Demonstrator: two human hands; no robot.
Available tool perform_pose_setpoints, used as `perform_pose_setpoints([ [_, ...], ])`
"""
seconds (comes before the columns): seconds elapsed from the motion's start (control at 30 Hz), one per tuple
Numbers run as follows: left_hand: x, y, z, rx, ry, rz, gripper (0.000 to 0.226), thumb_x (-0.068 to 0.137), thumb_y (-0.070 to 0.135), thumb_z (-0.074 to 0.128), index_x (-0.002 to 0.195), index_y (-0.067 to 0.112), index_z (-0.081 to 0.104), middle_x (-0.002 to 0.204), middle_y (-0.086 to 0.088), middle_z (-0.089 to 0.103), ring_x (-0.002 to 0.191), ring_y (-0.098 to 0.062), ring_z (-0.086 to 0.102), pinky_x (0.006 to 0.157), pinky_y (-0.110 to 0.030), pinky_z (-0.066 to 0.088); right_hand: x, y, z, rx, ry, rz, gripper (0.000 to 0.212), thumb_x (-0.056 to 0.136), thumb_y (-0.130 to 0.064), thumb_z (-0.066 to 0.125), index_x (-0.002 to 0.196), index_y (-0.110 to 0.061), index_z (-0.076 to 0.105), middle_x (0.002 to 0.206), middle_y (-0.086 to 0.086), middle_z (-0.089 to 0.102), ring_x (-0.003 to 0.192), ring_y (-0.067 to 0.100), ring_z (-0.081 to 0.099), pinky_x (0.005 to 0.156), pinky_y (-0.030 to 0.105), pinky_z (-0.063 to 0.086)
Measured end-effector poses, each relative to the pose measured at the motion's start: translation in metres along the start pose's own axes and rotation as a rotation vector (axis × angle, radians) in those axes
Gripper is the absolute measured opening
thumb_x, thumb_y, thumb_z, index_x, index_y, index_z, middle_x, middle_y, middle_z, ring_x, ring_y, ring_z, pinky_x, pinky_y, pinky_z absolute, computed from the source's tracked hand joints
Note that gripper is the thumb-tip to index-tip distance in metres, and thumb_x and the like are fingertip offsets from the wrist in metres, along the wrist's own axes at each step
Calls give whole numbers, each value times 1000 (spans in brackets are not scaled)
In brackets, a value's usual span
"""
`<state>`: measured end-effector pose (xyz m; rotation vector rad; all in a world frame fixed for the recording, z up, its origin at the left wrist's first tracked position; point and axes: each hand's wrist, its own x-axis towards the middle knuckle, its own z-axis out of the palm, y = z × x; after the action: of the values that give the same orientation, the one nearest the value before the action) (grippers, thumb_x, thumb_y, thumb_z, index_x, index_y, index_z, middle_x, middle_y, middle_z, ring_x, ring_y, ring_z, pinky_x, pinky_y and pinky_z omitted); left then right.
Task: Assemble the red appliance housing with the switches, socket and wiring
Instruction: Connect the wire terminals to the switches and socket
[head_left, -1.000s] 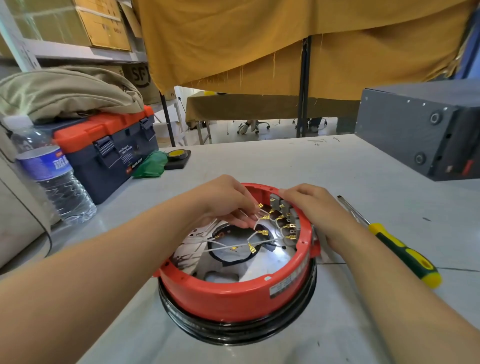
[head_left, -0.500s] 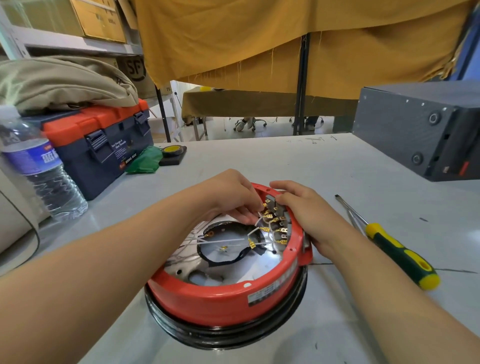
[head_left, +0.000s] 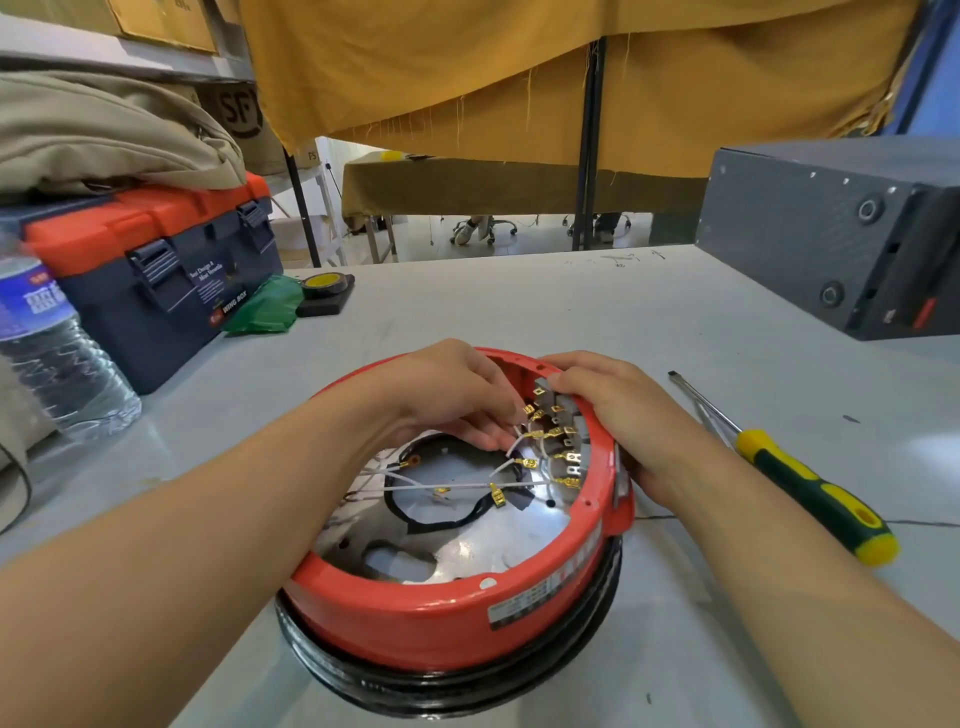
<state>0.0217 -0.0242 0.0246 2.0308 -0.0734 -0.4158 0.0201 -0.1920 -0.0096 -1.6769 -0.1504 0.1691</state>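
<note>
Left hand (head_left: 457, 395) pinches white wires (head_left: 519, 441) at the switch terminals (head_left: 563, 441); right hand (head_left: 618, 410) curls over the red housing (head_left: 441, 618) rim, mid-surface. Switches seated, several brass connectors (head_left: 497, 494) loose: wiring seems partway done. Screwdriver (head_left: 800, 478) unused, right.

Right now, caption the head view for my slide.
Both hands, left hand and right hand, fit wiring terminals inside red housing.

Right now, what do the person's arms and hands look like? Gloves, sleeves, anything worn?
Both forearms are bare up to the frame edge: no sleeves in view. The left hand and right hand wear no gloves. No rings, watch or wristband show on the visible parts. No markings.
</note>
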Motion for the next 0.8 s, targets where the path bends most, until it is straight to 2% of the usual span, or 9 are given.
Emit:
perform_pose_setpoints([
  [0.17,-2,1,3,-37,-11,26,15,83,-7,59,73,1,66,58,-7,68,51,-11,66,49,-16,51,0,2,0,17,7,1,18,88,-16,55,96,-19,71,96,16,72,90,34,68,86,44,53],
  [0.3,-2,2,5,-44,-6,19,15,83,-7,60,72,2,66,58,-7,69,52,-11,66,49,-16,51,-1,1,0,13,-6,2,18,89,-17,55,97,-20,70,93,12,73,82,28,68,80,40,54],
  [0.67,-3,2,6,-68,2,-2,13,82,-6,61,73,2,66,58,-9,68,51,-12,66,47,-16,51,-3,0,0,23,-13,-2,18,89,-15,54,97,-17,69,93,15,72,76,25,65,78,38,53],
  [0.8,-4,3,6,-101,-2,-21,12,83,-5,60,74,1,65,58,-8,68,53,-13,67,47,-16,51,-4,-1,0,14,-15,7,18,89,-16,54,98,-17,69,92,15,71,73,24,65,73,34,53],
])
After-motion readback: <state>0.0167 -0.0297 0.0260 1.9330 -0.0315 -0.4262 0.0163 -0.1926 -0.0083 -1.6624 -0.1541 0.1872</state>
